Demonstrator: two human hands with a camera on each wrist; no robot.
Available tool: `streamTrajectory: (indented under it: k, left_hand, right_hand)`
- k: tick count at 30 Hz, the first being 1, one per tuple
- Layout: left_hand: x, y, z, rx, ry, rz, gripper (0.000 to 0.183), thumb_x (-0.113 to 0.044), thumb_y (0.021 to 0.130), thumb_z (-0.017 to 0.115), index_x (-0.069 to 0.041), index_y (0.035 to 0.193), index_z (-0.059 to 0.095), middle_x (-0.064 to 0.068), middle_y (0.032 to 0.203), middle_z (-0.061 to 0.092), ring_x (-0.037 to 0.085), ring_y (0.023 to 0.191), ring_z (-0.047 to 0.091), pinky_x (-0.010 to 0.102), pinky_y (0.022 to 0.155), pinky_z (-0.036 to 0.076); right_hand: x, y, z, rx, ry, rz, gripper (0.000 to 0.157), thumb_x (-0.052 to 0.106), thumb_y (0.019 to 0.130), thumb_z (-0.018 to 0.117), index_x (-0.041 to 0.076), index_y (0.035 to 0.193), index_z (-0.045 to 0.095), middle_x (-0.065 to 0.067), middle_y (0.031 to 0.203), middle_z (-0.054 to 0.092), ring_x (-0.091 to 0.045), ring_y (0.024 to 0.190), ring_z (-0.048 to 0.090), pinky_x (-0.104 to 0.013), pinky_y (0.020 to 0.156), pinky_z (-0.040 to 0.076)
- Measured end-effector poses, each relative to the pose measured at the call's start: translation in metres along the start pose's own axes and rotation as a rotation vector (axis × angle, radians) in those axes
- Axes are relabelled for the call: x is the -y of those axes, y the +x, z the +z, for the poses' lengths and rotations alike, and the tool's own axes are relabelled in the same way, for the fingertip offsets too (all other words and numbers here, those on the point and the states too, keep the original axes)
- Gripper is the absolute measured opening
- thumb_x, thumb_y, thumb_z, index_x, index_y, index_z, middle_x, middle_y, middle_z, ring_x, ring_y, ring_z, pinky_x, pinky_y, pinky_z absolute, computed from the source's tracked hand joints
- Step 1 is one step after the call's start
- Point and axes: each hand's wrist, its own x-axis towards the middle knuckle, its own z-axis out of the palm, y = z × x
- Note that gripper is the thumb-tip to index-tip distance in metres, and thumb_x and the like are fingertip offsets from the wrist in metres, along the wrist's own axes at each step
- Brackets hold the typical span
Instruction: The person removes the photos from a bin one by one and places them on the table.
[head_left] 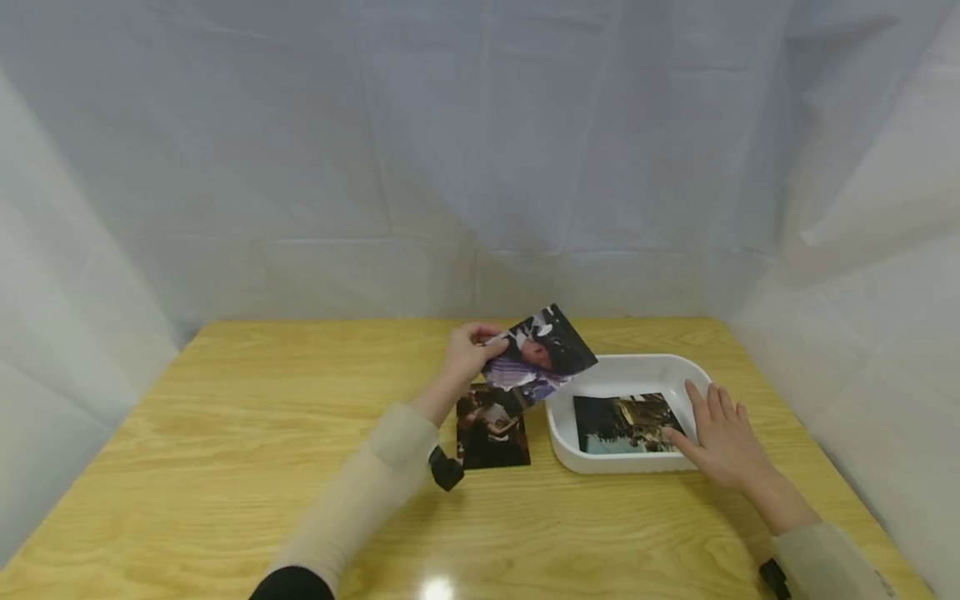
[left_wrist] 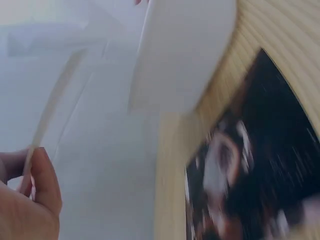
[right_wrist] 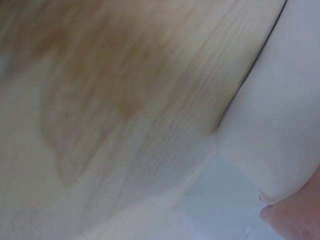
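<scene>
— Pale, creased sheeting (head_left: 300, 167) hangs behind a yellow wood-grained surface (head_left: 225, 433). What are you holding?

— One flat, rectangular photo print in black and purple (head_left: 543, 354). My left hand (head_left: 467, 354) pinches its left edge between thumb and fingers, lifted off the surface and tilted. In the head view its right corner overlaps the left end of a white, round-cornered tray (head_left: 637, 465).

— How would you handle it well?

— I'd want a light pinch, at the edge only, so it doesn't bend, and I'd level it near the tray: the raised wall could catch a low corner.

— And your right hand?

— That right hand (head_left: 720, 437) has its fingers spread at the tray's right rim, which should help steady it. My thumb is by the dark print with golden-brown patches (head_left: 626, 425) lying inside; I can't tell whether they touch.

— Anything in the way?

— Just left of the tray, a mostly black rectangular print with brown patches (head_left: 491, 437) lies on the surface, its upper part overlapped by the held one. The small black block (head_left: 447, 468) at my left wrist is near it and could brush it.
</scene>
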Motion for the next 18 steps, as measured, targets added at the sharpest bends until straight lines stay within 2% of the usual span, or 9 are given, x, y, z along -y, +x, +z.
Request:
streamTrajectory:
  k: [1, 2, 4, 8, 9, 11, 18]
  left_hand:
    - [0.002, -0.002, -0.009, -0.009, 0.000, -0.026, 0.021, 0.000, 0.077, 0.064, 0.009, 0.096, 0.061, 0.017, 0.088, 0.060, 0.015, 0.072, 0.053, 0.025, 0.065, 0.045]
    - [0.010, -0.001, -0.020, 0.002, -0.026, -0.002, 0.019, -0.005, 0.078, 0.066, 0.004, 0.094, 0.063, 0.013, 0.086, 0.060, 0.014, 0.071, 0.054, 0.025, 0.064, 0.046]
    - [0.012, -0.005, -0.037, -0.010, -0.014, -0.052, 0.019, -0.006, 0.081, 0.063, 0.003, 0.098, 0.062, 0.014, 0.089, 0.059, 0.017, 0.073, 0.055, 0.029, 0.066, 0.047]
    - [0.019, -0.015, -0.069, -0.026, 0.010, -0.095, 0.021, -0.004, 0.084, 0.058, 0.007, 0.102, 0.059, 0.012, 0.090, 0.056, 0.012, 0.071, 0.051, 0.021, 0.062, 0.045]
    - [0.014, -0.021, -0.075, -0.044, 0.040, -0.157, 0.023, 0.001, 0.084, 0.054, 0.012, 0.105, 0.055, 0.014, 0.091, 0.054, 0.014, 0.072, 0.049, 0.021, 0.063, 0.044]
    - [0.019, -0.026, -0.088, -0.053, 0.040, -0.166, 0.023, 0.003, 0.085, 0.052, 0.014, 0.105, 0.051, 0.010, 0.087, 0.052, 0.010, 0.070, 0.046, 0.018, 0.059, 0.041]
    - [0.027, -0.047, -0.123, -0.082, -0.031, -0.253, 0.017, 0.003, 0.086, 0.048, 0.009, 0.102, 0.044, 0.004, 0.082, 0.045, 0.007, 0.065, 0.045, 0.019, 0.053, 0.041]
  right_hand:
    - [0.000, 0.000, -0.001, 0.000, 0.002, 0.000, 0.082, 0.049, 0.088, 0.041, -0.006, 0.138, 0.008, -0.043, 0.131, 0.009, -0.055, 0.120, 0.009, -0.064, 0.092, 0.008]
    - [0.000, 0.000, -0.001, 0.003, 0.001, 0.000, 0.081, 0.049, 0.088, 0.041, -0.006, 0.138, 0.008, -0.043, 0.131, 0.009, -0.055, 0.120, 0.008, -0.064, 0.093, 0.007]
    - [0.000, 0.000, -0.002, 0.006, 0.001, 0.001, 0.081, 0.050, 0.089, 0.041, -0.006, 0.138, 0.008, -0.044, 0.131, 0.009, -0.055, 0.120, 0.008, -0.064, 0.093, 0.007]
    - [0.001, 0.001, -0.002, 0.018, 0.009, 0.004, 0.082, 0.050, 0.089, 0.041, -0.006, 0.138, 0.007, -0.043, 0.131, 0.007, -0.055, 0.121, 0.006, -0.064, 0.093, 0.006]
    - [0.001, 0.002, -0.002, 0.017, 0.011, 0.003, 0.082, 0.050, 0.089, 0.041, -0.006, 0.138, 0.007, -0.043, 0.131, 0.007, -0.055, 0.121, 0.006, -0.064, 0.093, 0.006]
    - [0.002, 0.002, -0.002, 0.018, 0.010, 0.003, 0.082, 0.049, 0.089, 0.041, -0.006, 0.138, 0.006, -0.043, 0.131, 0.007, -0.054, 0.121, 0.006, -0.064, 0.093, 0.006]
    - [0.003, 0.002, -0.001, 0.000, 0.009, -0.010, 0.082, 0.049, 0.088, 0.042, -0.007, 0.138, 0.008, -0.044, 0.131, 0.009, -0.055, 0.120, 0.008, -0.065, 0.092, 0.007]
